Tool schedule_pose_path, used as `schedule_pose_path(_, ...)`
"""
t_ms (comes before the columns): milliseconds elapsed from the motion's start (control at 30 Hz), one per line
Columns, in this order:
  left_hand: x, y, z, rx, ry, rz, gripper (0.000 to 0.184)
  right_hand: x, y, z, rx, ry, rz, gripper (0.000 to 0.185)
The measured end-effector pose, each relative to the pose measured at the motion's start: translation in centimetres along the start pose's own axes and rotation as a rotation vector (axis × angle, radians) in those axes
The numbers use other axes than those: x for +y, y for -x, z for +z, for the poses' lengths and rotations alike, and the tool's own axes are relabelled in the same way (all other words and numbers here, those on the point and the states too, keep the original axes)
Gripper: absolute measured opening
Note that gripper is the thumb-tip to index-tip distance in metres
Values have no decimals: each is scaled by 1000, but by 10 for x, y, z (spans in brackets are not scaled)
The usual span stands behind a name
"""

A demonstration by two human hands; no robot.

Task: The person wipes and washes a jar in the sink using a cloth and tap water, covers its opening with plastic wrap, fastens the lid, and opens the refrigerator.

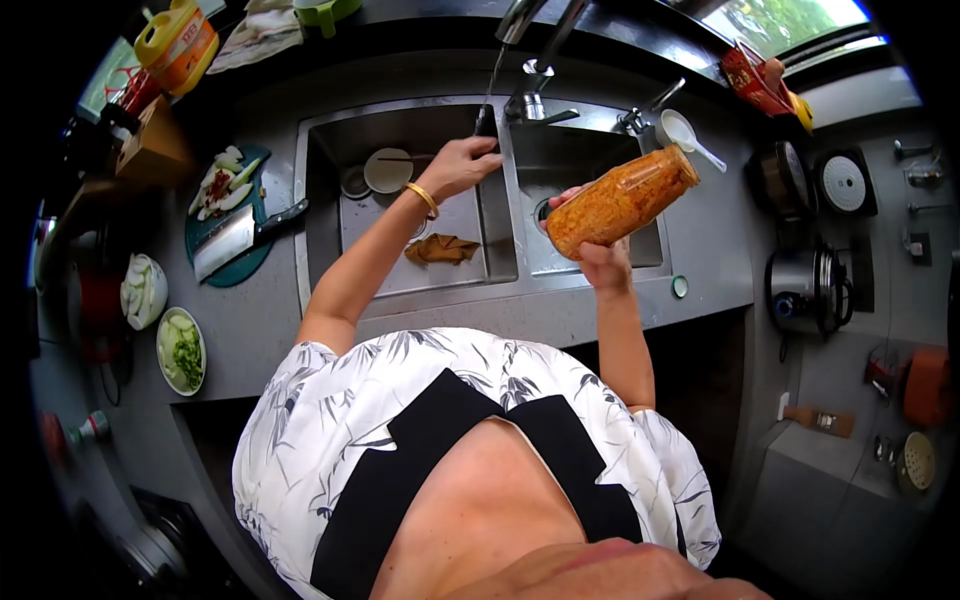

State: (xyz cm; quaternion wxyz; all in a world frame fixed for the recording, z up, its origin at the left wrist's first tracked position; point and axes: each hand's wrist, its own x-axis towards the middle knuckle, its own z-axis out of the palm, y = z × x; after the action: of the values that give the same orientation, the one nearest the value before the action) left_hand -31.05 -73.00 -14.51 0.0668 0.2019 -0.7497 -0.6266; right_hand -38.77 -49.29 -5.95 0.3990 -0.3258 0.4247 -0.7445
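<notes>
My right hand (602, 262) is wrapped round a glass jar (622, 203) filled with orange-red chopped food. The jar is tilted over the right sink basin (640, 248), its mouth towards the upper right. A small round lid (680, 287) with a green rim lies on the counter below it. My left hand (462, 168), with a gold bangle at the wrist, is over the left sink basin (330, 120), close to the water running from the tap (520, 20). Its fingers are stretched out and I see nothing in them.
In the left basin are a pale bowl (388, 171) and a brown cloth (441, 249). A cleaver (228, 243) and cut vegetables lie on the green board (258, 262). Bowls of sliced vegetables (181, 348) stand at left. A white spoon (708, 155) is behind the jar; a cooker (800, 290) stands right.
</notes>
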Motion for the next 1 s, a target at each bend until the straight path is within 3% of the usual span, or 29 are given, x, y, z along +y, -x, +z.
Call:
schedule_pose_path(33, 39, 20, 5, 93, 42, 126, 57, 2, -2, 4, -14, 12, 9, 67)
schedule_pose_path(100, 90, 42, 9, 43, 340, 251, 61, 6, -6, 10, -38, 35, 21, 68)
schedule_pose_path(167, 111, 48, 16, -5, 308, 473, 69, 11, -9, 17, -20, 27, 55, 74)
schedule_pose_path(267, 134, 54, 27, 23, 156, 619, 72, 21, -6, 14, 55, 77, 110, 83)
schedule_pose_path(567, 156, 64, 24, -115, 339, 451, 57, 37, -10, 1, -91, 280, 94, 85)
schedule_pose_path(767, 152, 59, 19, -159, 324, 422, 50, 26, -15, 18, -162, 205, 125, 71)
schedule_pose_path(1000, 147, 51, 12, -222, 407, 380, 42, 29, -18, 17, -250, 122, 81, 69)
